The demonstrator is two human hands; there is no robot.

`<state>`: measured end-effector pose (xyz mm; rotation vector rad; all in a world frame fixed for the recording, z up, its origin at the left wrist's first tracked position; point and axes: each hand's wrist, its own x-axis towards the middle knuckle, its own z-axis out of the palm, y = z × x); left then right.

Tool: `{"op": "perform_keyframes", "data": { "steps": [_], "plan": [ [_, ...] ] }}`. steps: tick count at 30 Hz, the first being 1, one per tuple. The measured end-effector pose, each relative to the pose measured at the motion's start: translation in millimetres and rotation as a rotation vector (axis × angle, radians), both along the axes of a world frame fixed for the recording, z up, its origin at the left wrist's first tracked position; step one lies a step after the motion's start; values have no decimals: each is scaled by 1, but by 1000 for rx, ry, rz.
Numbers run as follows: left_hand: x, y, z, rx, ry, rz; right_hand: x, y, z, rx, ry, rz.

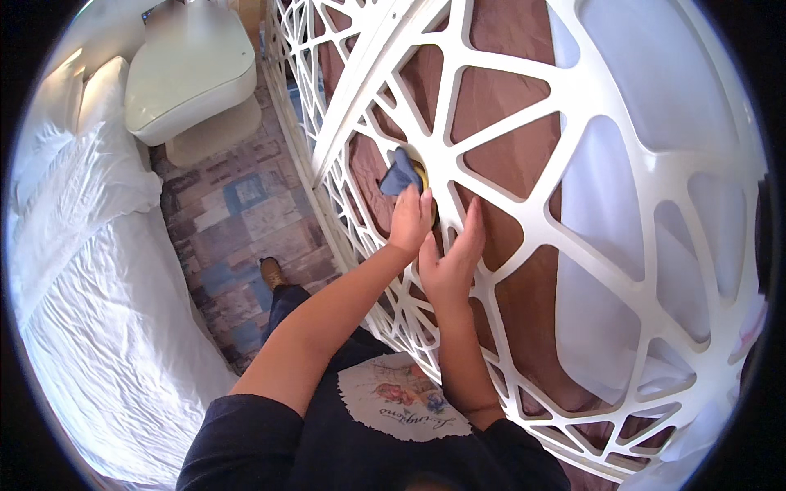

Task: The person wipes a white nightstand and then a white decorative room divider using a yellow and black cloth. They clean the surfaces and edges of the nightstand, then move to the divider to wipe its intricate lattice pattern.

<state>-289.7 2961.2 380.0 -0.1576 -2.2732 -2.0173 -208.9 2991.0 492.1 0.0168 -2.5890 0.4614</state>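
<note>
The left hand point(411, 219) grips a blue cloth point(400, 175) with a yellow pad point(421, 173) against a bar of the white lattice screen point(524, 213) (near its left edge). The right hand point(450, 266) rests open and flat on the lattice just beside it, holding nothing.

L hand point(411, 219) presses blue cloth point(400, 174) on white lattice point(524, 214).

Packages: none in view.
Signs: none in view.
Screens: none in view.
Labels: none on any object; only a pale rounded printed patch point(405, 398) with flowers, on the person's dark shirt front.
</note>
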Motion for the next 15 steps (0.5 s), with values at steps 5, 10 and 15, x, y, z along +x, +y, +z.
{"op": "perform_keyframes", "data": {
  "steps": [5,10,15],
  "plan": [
    [0,-17,-31,-64,143,-219,-17,-7,-3,287,-202,-151],
    [-20,-55,-47,-625,640,-421,-17,-4,-17,476,-165,-246],
    [-66,-60,-34,-744,422,-494,-17,-8,-16,461,-198,-257]
  ]
}}
